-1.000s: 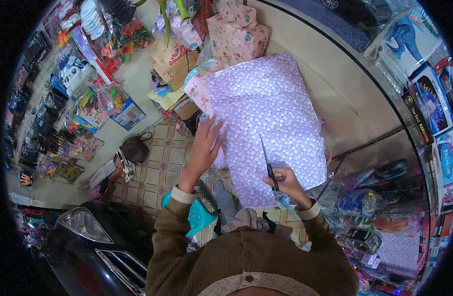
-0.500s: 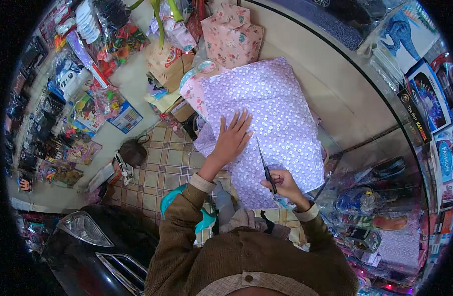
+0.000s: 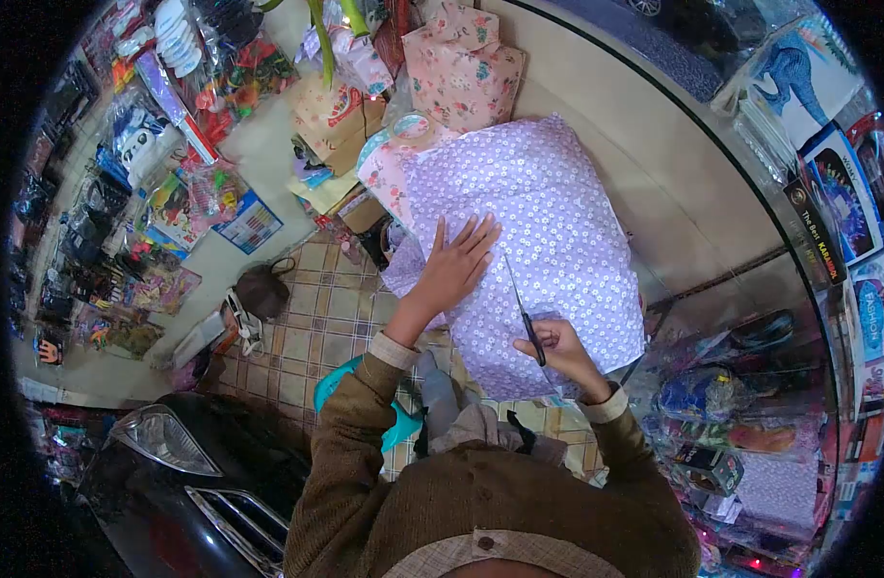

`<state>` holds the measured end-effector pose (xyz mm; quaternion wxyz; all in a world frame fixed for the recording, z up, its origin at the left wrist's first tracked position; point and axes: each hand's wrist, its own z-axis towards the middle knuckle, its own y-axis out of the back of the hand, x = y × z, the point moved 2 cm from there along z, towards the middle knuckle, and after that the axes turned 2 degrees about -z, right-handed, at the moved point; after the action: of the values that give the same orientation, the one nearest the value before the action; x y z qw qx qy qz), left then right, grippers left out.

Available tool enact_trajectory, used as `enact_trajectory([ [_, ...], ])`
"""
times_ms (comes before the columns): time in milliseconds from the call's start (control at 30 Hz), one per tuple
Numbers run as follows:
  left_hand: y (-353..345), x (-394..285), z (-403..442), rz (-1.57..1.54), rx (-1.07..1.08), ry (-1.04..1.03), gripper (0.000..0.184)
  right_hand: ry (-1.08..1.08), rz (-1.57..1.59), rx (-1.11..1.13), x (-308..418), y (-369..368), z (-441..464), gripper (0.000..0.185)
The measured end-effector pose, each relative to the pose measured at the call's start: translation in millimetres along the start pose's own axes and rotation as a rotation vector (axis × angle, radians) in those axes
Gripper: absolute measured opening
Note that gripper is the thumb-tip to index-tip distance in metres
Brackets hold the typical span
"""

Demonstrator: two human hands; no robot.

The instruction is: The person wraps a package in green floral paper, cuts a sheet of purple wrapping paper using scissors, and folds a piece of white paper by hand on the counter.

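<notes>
A large sheet of lilac wrapping paper (image 3: 567, 226) with small white flowers lies spread in front of me. My left hand (image 3: 458, 262) rests flat on it, palm down with the fingers spread. In my right hand (image 3: 562, 349) I grip a pair of scissors (image 3: 525, 316) by its black handles, at the lower part of the sheet. The thin blades point away from me over the paper and look closed together. Under the sheet's upper left corner shows pink floral paper (image 3: 384, 173). What supports the sheet is mostly hidden.
A roll of tape (image 3: 411, 127) and a pink floral bag (image 3: 466, 77) stand beyond the sheet. At right is a glass case (image 3: 750, 385) with packaged goods. A black motorbike (image 3: 201, 482) is at lower left, and a teal stool (image 3: 341, 385) is beside my legs.
The scissors and my right hand have shifted slightly forward and right over the paper. My left hand stays flat on the sheet. The whole view has shifted a little.
</notes>
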<state>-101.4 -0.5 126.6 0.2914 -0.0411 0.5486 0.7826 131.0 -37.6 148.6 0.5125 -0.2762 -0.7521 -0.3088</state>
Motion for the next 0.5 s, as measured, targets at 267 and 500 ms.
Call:
enact_trajectory([
  [267,-4,0,0,-0.059,-0.009,0.012,0.051,-0.029,0.005,0.032,-4,4,3,0.021],
  [500,2,1,0,-0.166,-0.02,0.021,0.058,0.023,0.02,-0.014,11,2,21,0.024],
])
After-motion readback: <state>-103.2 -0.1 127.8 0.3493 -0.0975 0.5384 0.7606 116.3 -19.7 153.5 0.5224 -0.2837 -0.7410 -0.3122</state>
